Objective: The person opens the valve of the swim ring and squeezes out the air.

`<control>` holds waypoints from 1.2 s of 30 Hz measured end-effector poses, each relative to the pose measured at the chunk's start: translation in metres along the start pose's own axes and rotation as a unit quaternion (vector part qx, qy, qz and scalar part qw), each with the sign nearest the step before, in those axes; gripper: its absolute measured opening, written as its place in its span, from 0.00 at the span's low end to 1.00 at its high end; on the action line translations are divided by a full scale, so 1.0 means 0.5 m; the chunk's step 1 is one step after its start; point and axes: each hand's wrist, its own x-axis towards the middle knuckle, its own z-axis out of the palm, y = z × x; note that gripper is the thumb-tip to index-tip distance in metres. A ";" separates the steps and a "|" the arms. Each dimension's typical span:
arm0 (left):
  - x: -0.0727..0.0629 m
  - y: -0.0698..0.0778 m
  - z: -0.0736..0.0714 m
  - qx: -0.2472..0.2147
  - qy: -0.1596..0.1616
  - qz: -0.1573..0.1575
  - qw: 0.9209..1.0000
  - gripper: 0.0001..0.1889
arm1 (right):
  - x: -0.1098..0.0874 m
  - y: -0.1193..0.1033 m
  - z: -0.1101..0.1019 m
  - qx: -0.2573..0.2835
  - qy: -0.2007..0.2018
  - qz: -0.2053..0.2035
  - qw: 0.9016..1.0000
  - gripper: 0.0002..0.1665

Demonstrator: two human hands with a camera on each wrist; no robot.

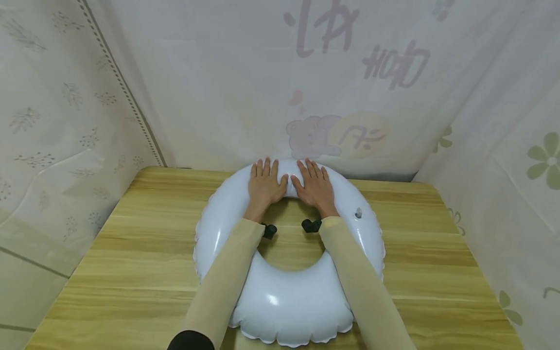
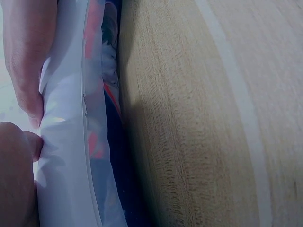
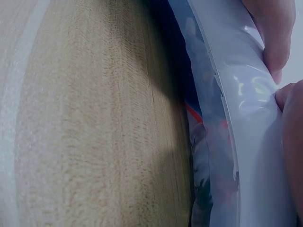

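Note:
A white inflated swim ring (image 1: 288, 296) lies flat on the table, its scalloped seam showing along the outer edge. Across its far part rest both hands, palms down with fingers extended away from the body. My left hand (image 1: 266, 184) presses left of centre, and my right hand (image 1: 316, 187) presses just right of it, the two thumbs close together. A small clear valve (image 1: 358, 213) stands up on the ring's right side. In the left wrist view the ring's inner wall (image 2: 61, 156) shows beside the thumb; coloured patches appear beneath it. The right wrist view shows the same wall (image 3: 255, 142).
The wooden table (image 1: 144, 233) extends to both sides of the ring. A pale printed curtain (image 1: 210, 87) hangs behind its back edge, with more patterned cloth at left (image 1: 57, 121) and right (image 1: 503, 194). Small black wrist cameras (image 1: 269, 231) hang over the ring's hole.

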 end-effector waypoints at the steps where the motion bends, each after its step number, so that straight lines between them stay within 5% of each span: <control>1: 0.000 0.000 0.000 -0.001 0.000 0.000 1.000 0.37 | 0.000 0.000 0.000 0.000 0.000 0.000 1.000 0.40; 36: -0.001 0.001 0.004 0.001 0.006 0.005 1.000 0.37 | -0.003 0.000 0.006 -0.004 0.015 -0.001 1.000 0.40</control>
